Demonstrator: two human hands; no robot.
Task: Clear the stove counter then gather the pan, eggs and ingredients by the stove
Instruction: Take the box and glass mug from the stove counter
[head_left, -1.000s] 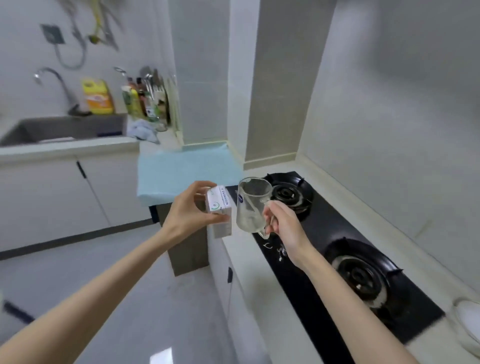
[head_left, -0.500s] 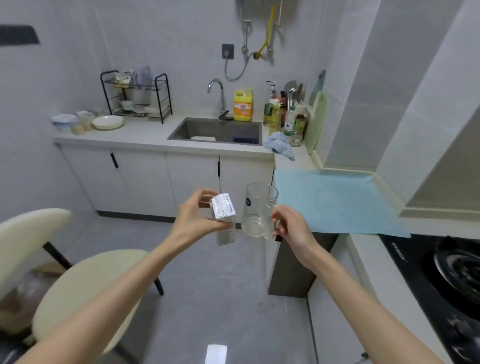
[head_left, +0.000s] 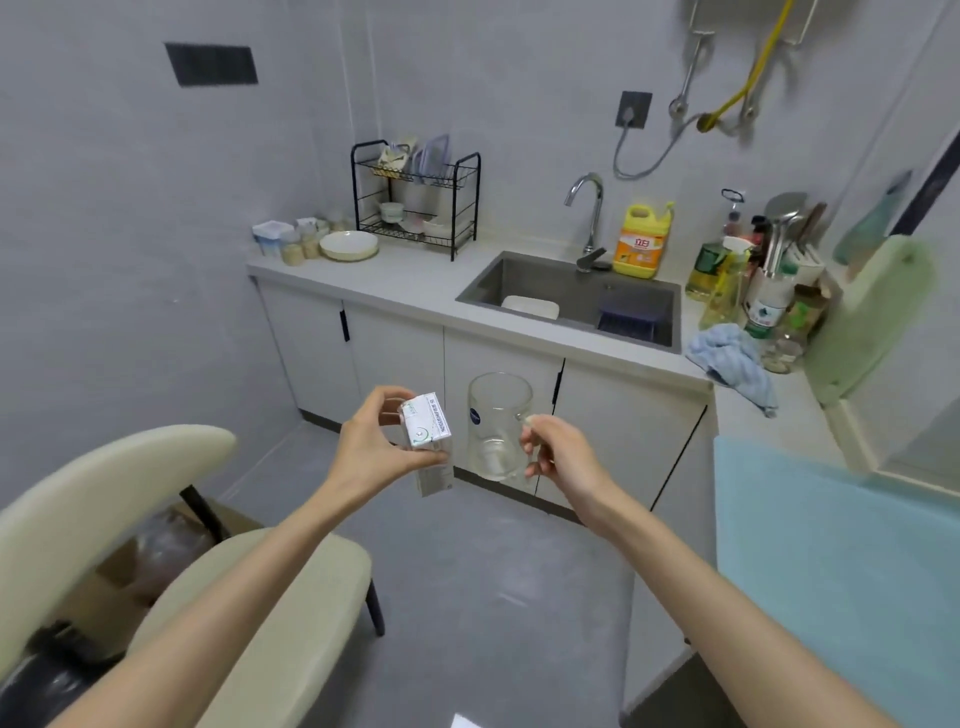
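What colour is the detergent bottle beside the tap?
Yellow bottle with an orange label; the head view shows it.

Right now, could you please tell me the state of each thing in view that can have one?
Left hand: grips the small carton, in the air.
Right hand: holds the glass mug by its handle.
Glass mug: upright, looks empty.
Tap: no water seen running.
Cabinet doors: shut.
Blue cloth: crumpled on the counter.

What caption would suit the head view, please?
Left hand grips a carton, right hand a glass mug, facing the sink.
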